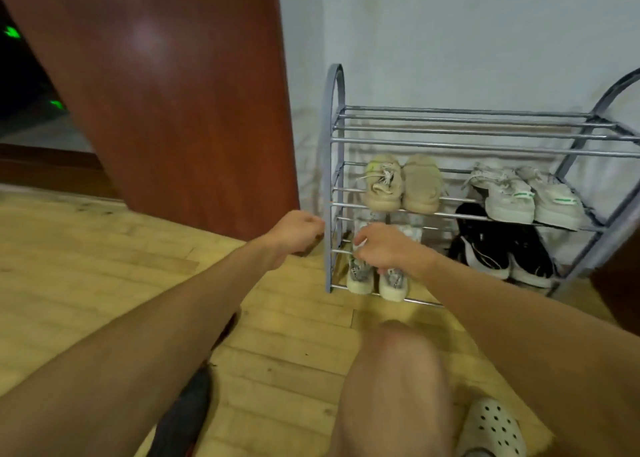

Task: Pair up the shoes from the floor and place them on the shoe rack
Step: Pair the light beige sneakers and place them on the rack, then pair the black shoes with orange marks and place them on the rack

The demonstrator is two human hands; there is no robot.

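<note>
Beside the rack's left post, the left hand [294, 231] hangs loosely curled, fingers bent inward and holding nothing. The right hand [384, 247] grips the grey-patterned sneakers [377, 280], cream-soled, paired on the bottom tier of the grey metal-tube shoe rack [485, 144]. Beige knit shoes [403, 184] and white sneakers [526, 196] sit on the middle tier; black sneakers [498, 248] lie below right.

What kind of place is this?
Probably a home entryway: a shoe rack against the wall holds sneakers, beside a wooden door on a plank floor.
</note>
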